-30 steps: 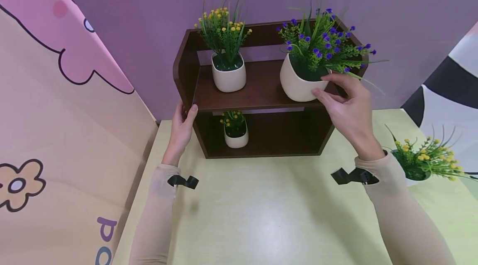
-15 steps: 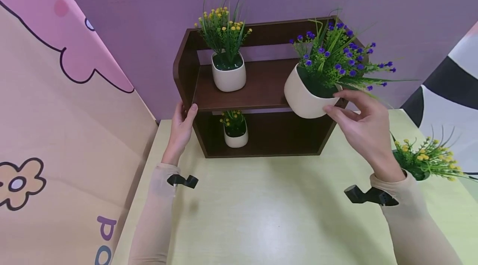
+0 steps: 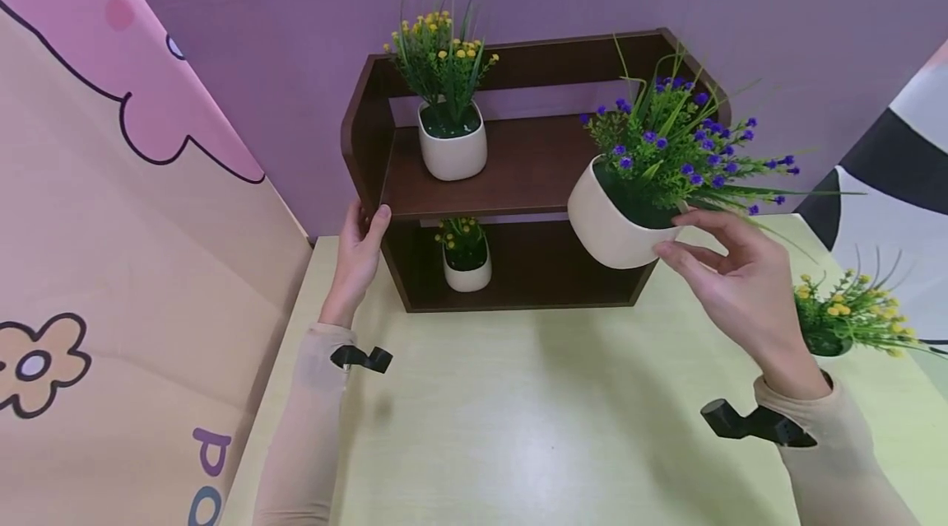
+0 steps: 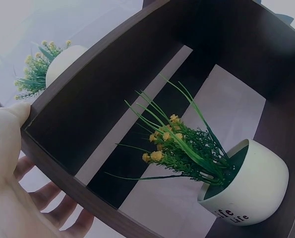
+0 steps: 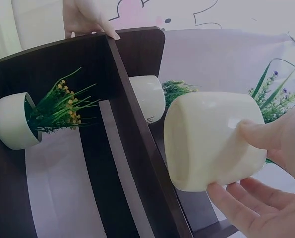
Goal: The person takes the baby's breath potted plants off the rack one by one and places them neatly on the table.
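Observation:
My right hand (image 3: 741,279) pinches the rim of a white flowerpot with purple flowers (image 3: 618,221), tilted in front of the shelf's right side. In the right wrist view the thumb lies on the side of this pot (image 5: 216,141) and the fingers are under it. My left hand (image 3: 359,254) grips the left side of a dark brown two-tier shelf (image 3: 518,168); in the left wrist view its fingers curl round the side panel (image 4: 63,186). A white pot with yellow flowers (image 3: 453,151) stands on the upper tier, and a smaller-looking yellow-flowered pot (image 3: 468,267) on the lower.
Another yellow-flowered pot (image 3: 833,337) stands on the right of the pale table (image 3: 504,411), partly behind my right wrist. A purple cloth backdrop (image 3: 281,57) hangs behind the shelf. A printed panel (image 3: 148,263) borders the table on the left.
My right hand has lifted the purple-flowered pot off the upper tier and brought it forward, down and slightly right, more tilted. The left hand stays on the shelf's side.

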{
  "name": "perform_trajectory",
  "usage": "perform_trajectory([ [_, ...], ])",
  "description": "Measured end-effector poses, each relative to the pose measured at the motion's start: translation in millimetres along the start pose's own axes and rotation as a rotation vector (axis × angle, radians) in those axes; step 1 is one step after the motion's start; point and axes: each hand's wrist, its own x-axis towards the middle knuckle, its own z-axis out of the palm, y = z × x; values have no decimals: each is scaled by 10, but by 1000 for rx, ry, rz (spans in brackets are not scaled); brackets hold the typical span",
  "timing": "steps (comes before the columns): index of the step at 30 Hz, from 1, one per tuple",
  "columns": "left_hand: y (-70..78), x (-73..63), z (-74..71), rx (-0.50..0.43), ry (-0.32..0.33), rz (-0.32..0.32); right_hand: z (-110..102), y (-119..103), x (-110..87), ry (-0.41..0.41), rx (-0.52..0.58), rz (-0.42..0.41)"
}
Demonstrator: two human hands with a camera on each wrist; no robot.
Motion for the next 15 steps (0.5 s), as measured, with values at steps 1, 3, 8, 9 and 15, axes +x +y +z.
perform_trajectory([
  [1,0,2,0,-1,-2,-1,-7,-3,-6,-1,13,-1],
  [3,2,2,6,-6,-4,-4,-21,-8,-22,-6,39,-4],
  [8,-9,-6,5,-17,8,-4,-38,6,-83,-41,30,16],
  [9,-10,-8,3,-21,11,-1,-39,15,-99,-49,13,17],
  [15,3,3,-7,-26,-1,1,-46,107,-190,-92,-46,-1],
])
